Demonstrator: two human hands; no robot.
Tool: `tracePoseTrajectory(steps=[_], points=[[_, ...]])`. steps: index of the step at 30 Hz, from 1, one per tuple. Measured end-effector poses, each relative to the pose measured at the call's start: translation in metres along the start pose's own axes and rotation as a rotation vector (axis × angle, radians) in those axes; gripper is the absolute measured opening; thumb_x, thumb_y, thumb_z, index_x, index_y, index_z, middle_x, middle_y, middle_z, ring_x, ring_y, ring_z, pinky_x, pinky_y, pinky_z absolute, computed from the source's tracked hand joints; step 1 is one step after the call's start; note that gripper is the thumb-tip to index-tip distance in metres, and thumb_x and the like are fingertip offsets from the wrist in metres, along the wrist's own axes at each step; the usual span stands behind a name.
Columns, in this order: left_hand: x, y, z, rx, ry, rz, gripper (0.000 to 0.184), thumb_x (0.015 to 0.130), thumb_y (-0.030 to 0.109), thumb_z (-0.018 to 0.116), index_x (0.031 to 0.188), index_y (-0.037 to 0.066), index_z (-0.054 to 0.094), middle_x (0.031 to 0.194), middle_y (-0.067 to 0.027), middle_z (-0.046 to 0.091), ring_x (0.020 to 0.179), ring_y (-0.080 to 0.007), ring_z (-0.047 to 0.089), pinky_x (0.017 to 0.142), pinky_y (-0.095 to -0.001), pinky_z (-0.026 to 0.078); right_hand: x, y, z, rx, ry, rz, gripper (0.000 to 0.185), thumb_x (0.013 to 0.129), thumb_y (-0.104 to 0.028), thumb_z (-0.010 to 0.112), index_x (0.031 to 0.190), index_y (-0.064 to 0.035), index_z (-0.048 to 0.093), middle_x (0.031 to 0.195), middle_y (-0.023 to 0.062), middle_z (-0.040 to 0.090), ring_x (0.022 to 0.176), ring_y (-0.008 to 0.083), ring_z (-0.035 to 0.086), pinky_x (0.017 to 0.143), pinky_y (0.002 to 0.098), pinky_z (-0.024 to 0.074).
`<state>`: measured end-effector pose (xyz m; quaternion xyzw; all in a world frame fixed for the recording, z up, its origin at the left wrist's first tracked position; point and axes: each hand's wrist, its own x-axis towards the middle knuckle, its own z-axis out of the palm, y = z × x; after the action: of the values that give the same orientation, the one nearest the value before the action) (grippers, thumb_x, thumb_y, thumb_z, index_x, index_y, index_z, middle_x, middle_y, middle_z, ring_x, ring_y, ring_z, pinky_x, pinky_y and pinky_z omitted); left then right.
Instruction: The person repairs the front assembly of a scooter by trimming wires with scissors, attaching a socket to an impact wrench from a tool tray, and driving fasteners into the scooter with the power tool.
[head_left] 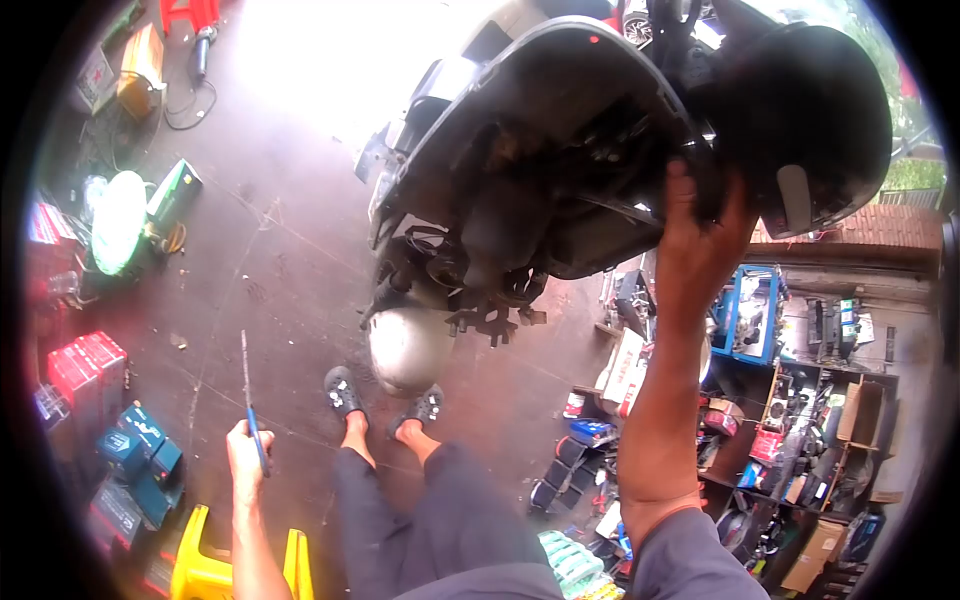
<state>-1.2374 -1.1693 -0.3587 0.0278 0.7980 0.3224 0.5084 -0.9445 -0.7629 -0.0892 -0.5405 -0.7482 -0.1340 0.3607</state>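
Note:
In my left hand (pixel 247 455), fingers are closed around the blue handle of a screwdriver (pixel 246 375), its long thin shaft pointing up and away. A scooter (pixel 590 215) fills the upper middle, with dark inner parts exposed inside its open body. A rounded silver part (pixel 408 350) sits at its lower end, above my feet. My right hand (pixel 708 235) reaches up to the scooter, thumb and fingers around a dark part beside the large black rounded panel (pixel 815 120). Some fingertips there are lost in shadow.
A yellow plastic stool (pixel 195 560) stands by my left forearm. Red boxes (pixel 88 368) and teal boxes (pixel 140 445) are stacked at left. A crowded shelf (pixel 800 440) with parts stands at right. A corded power tool (pixel 203 50) lies at upper left.

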Motion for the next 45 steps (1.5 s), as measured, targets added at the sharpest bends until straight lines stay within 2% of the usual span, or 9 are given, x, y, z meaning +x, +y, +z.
tracePoseTrajectory(steps=[3, 6, 9, 16, 27, 34, 36, 40, 45], points=[[-0.021, 0.035, 0.012, -0.018, -0.057, 0.054, 0.011, 0.073, 0.002, 0.06, 0.084, 0.001, 0.058, 0.058, -0.0001, 0.051, 0.043, -0.0087, 0.045, 0.038, -0.0251, 0.035, 0.014, 0.012, -0.003, 0.051, -0.081, 0.073, 0.045, 0.088, -0.034, 0.072, 0.118, -0.0006, 0.066, 0.117, 0.0166, 0.066, 0.106, 0.0265, 0.063, 0.094, 0.0361, 0.0453], [-0.031, 0.059, 0.031, -0.042, -0.111, 0.015, 0.014, 0.073, 0.003, 0.061, 0.087, 0.0, 0.058, 0.059, 0.0003, 0.052, 0.045, -0.0082, 0.046, 0.04, -0.0242, 0.035, 0.021, 0.028, 0.001, 0.187, -0.027, -0.155, 0.042, 0.089, -0.035, 0.071, 0.114, -0.0009, 0.068, 0.11, 0.0161, 0.07, 0.1, 0.0264, 0.065, 0.091, 0.0349, 0.0462], [-0.027, 0.062, 0.054, -0.023, -0.165, 0.032, 0.014, 0.074, 0.004, 0.062, 0.086, -0.001, 0.058, 0.059, 0.0003, 0.051, 0.045, -0.0082, 0.046, 0.04, -0.0244, 0.035, 0.025, 0.043, 0.011, 0.057, 0.047, -0.261, 0.043, 0.09, -0.035, 0.07, 0.115, -0.0011, 0.068, 0.11, 0.0158, 0.07, 0.1, 0.0255, 0.066, 0.09, 0.0341, 0.0469], [-0.009, 0.033, 0.108, -0.184, -0.22, -0.006, 0.015, 0.073, 0.008, 0.062, 0.084, 0.002, 0.056, 0.058, -0.0013, 0.051, 0.041, -0.0107, 0.046, 0.037, -0.0257, 0.036, 0.027, 0.031, 0.016, 0.248, 0.076, -0.102, 0.036, 0.09, -0.032, 0.07, 0.107, -0.0011, 0.071, 0.106, 0.011, 0.071, 0.095, 0.0193, 0.063, 0.086, 0.0325, 0.0474], [-0.005, -0.028, 0.177, -0.521, 0.054, 0.019, 0.006, 0.079, 0.008, 0.055, 0.082, 0.003, 0.053, 0.056, 0.0012, 0.047, 0.04, -0.0072, 0.04, 0.036, -0.0236, 0.031, 0.026, 0.023, 0.027, 0.314, 0.179, -0.147, 0.031, 0.091, -0.027, 0.064, 0.107, -0.0009, 0.07, 0.104, 0.0096, 0.069, 0.094, 0.0177, 0.063, 0.086, 0.0311, 0.049], [0.002, -0.033, 0.184, -0.652, 0.039, 0.025, 0.003, 0.082, 0.005, 0.052, 0.081, 0.003, 0.051, 0.056, -0.0002, 0.047, 0.04, -0.0065, 0.038, 0.035, -0.0245, 0.026, 0.021, 0.023, 0.024, 0.334, 0.151, -0.137, 0.033, 0.091, -0.031, 0.066, 0.105, -0.0012, 0.07, 0.1, 0.0088, 0.069, 0.089, 0.0171, 0.061, 0.083, 0.031, 0.0484], [0.021, -0.061, 0.176, -0.473, 0.133, 0.086, 0.009, 0.081, 0.006, 0.056, 0.087, 0.0, 0.056, 0.059, -0.0013, 0.05, 0.041, -0.0083, 0.042, 0.036, -0.0245, 0.031, 0.019, 0.011, 0.023, 0.503, 0.132, -0.035, 0.026, 0.092, -0.027, 0.066, 0.096, -0.0012, 0.07, 0.087, 0.0051, 0.068, 0.081, 0.0144, 0.06, 0.076, 0.0296, 0.0474], [0.04, -0.072, 0.14, -0.355, 0.123, 0.02, 0.011, 0.079, 0.007, 0.061, 0.087, -0.001, 0.058, 0.059, -0.0014, 0.05, 0.042, -0.01, 0.045, 0.036, -0.0259, 0.035, 0.025, 0.01, 0.013, 0.378, 0.041, 0.12, 0.04, 0.087, -0.036, 0.071, 0.104, 0.0002, 0.072, 0.094, 0.0099, 0.072, 0.087, 0.017, 0.063, 0.081, 0.0297, 0.0478], [0.037, -0.043, 0.093, -0.098, 0.148, 0.004, 0.009, 0.078, 0.008, 0.062, 0.081, 0.002, 0.056, 0.058, -0.0007, 0.05, 0.044, -0.0105, 0.047, 0.037, -0.0261, 0.037, 0.031, 0.013, 0.026, 0.529, 0.194, -0.079, 0.036, 0.086, -0.035, 0.074, 0.102, -0.0023, 0.074, 0.098, 0.0117, 0.072, 0.089, 0.0189, 0.065, 0.084, 0.0316, 0.0484]])
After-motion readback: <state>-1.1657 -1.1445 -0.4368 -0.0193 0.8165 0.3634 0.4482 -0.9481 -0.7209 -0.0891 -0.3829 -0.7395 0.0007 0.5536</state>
